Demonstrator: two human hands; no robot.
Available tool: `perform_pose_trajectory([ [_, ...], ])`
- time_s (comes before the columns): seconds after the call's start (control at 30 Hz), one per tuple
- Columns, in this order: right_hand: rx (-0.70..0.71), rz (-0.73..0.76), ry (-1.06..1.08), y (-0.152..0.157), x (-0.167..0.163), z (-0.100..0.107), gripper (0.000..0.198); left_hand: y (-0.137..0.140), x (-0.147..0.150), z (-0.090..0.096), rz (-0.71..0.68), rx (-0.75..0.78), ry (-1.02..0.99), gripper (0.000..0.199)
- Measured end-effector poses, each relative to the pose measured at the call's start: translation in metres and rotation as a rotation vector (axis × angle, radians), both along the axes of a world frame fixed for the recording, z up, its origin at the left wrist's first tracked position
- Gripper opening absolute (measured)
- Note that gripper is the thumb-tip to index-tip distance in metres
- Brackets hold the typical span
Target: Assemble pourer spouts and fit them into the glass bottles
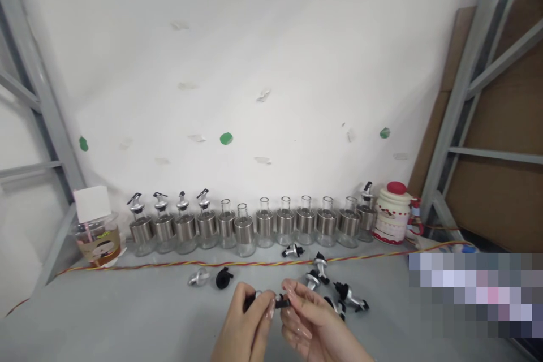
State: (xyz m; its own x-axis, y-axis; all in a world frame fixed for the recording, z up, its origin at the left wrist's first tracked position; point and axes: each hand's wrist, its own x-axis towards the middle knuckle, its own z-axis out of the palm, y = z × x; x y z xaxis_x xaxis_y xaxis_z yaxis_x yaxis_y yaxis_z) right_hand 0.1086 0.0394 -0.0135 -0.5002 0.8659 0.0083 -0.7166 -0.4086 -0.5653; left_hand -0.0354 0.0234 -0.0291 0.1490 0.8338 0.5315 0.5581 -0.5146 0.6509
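At the left of the worktop [148, 311] stands a drink cup [102, 249], then four bottles [185, 227] with spouts fitted. In front lie a silver piece [199, 277] and a black ring-shaped piece [223, 279]. The left hand's [241, 325] fingers clasp a black-and-silver spout [282, 304] low in front, seven open-necked bottles [285, 227] behind it; the right hand's [316, 317] fingers pinch its black end. Farther right are loose spouts [350, 296], a spout-topped bottle [366, 222] and a red-knobbed jar [391, 218]

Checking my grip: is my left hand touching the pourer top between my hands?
Touching. The head view shows the left hand closed around the pourer top, which pokes out past it.
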Motion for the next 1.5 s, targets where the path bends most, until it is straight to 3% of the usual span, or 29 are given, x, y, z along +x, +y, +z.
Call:
perform_pose_trajectory([
  [0.27,0.211,-0.162,-0.284,0.0,-0.005,0.001,0.03,-0.002,0.001,0.004,-0.048,-0.039,-0.129,0.033],
  [0.7,0.208,-0.236,-0.383,0.001,-0.008,-0.009,0.034,-0.004,0.007,0.001,-0.033,-0.183,-0.194,0.033],
  [0.9,0.249,-0.197,-0.501,0.002,-0.01,-0.011,0.038,-0.007,0.009,0.003,-0.015,-0.226,-0.231,0.038],
  [1.03,0.392,-0.239,-0.686,0.002,-0.008,-0.01,0.041,-0.008,0.008,0.004,-0.005,-0.278,-0.238,0.037],
  [1.13,0.46,-0.161,-0.751,0.002,-0.005,-0.011,0.042,-0.009,0.008,0.003,-0.013,-0.313,-0.249,0.038],
  [1.33,0.309,0.002,-0.502,0.003,-0.003,-0.01,0.039,-0.009,0.01,0.002,-0.027,-0.412,-0.302,0.038],
  [1.5,0.148,0.054,-0.338,0.0,-0.003,-0.008,0.038,-0.008,0.009,0.005,-0.022,-0.361,-0.295,0.037],
])
